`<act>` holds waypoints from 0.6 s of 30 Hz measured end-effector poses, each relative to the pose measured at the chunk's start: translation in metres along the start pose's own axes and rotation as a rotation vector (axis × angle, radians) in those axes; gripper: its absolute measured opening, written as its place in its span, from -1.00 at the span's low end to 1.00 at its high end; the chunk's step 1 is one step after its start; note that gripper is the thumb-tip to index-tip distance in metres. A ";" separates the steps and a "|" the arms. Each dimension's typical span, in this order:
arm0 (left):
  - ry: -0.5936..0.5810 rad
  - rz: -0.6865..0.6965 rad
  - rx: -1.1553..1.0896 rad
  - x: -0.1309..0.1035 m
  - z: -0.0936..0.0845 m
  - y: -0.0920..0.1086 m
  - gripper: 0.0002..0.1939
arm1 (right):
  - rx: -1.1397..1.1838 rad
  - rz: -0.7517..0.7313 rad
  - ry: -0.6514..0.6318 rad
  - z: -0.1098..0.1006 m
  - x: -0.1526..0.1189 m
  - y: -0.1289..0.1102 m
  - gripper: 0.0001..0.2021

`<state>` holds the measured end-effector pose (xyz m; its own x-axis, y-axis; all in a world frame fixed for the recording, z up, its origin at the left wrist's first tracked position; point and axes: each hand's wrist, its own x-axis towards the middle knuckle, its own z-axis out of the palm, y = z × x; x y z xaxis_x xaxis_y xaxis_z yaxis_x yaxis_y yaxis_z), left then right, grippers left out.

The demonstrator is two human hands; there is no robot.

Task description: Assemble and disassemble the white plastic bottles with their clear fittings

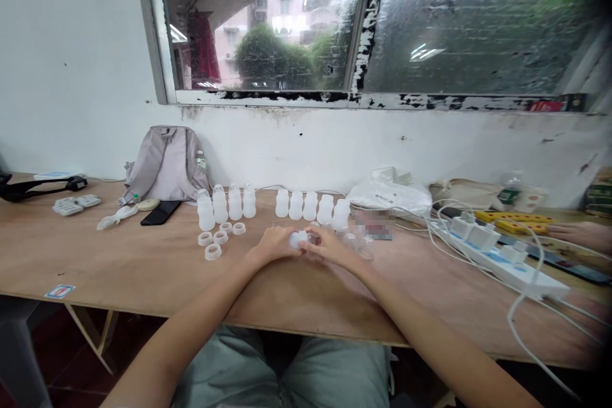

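Note:
Above the table in front of me, my left hand (276, 243) is wrapped round a small translucent white baby bottle (297, 240), tipped on its side. My right hand (331, 246) closes its fingers at the bottle's right end, on what looks like a clear piece; its exact shape is partly hidden. Left of my hands stand several bottles with clear domed tops (234, 203), and in front of them lie several translucent screw rings (213, 251). Behind my hands is a row of bottles without domes (310, 207). Clear dome caps (366, 248) lie right of my right hand.
A grey backpack (167, 162), a black phone (161, 213) and a clear plastic bag (116, 217) lie at the left. To the right are a white bag (389, 191), a white power strip (507, 261) with trailing cables, and another person's hand (581, 234).

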<state>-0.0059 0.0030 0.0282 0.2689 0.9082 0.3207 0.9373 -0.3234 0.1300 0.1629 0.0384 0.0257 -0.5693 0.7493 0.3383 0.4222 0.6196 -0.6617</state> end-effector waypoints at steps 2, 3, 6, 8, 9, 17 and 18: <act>-0.015 0.012 -0.020 0.000 -0.003 0.000 -0.56 | -0.047 -0.008 0.054 0.001 0.000 0.000 -0.62; -0.009 0.019 -0.023 0.000 -0.003 0.001 -0.56 | -0.083 0.018 0.090 0.003 0.000 0.000 -0.60; 0.017 0.012 -0.017 -0.005 -0.003 0.006 -0.57 | -0.166 0.118 0.157 0.011 0.003 0.001 -0.50; 0.016 -0.007 -0.020 -0.008 -0.002 0.009 -0.56 | -0.158 0.163 0.145 0.014 0.005 0.001 -0.49; 0.016 -0.014 -0.022 -0.009 -0.002 0.010 -0.56 | -0.140 0.187 0.138 0.015 0.007 0.000 -0.48; 0.088 -0.011 0.048 -0.013 0.011 0.017 -0.53 | -0.040 0.321 0.127 0.015 0.012 0.002 -0.49; 0.086 -0.010 0.047 -0.012 0.012 0.018 -0.52 | -0.056 0.324 0.123 0.014 0.012 0.003 -0.50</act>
<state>0.0103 -0.0110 0.0156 0.2413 0.8844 0.3996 0.9497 -0.2999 0.0902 0.1479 0.0463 0.0186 -0.3117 0.9296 0.1965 0.6071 0.3540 -0.7114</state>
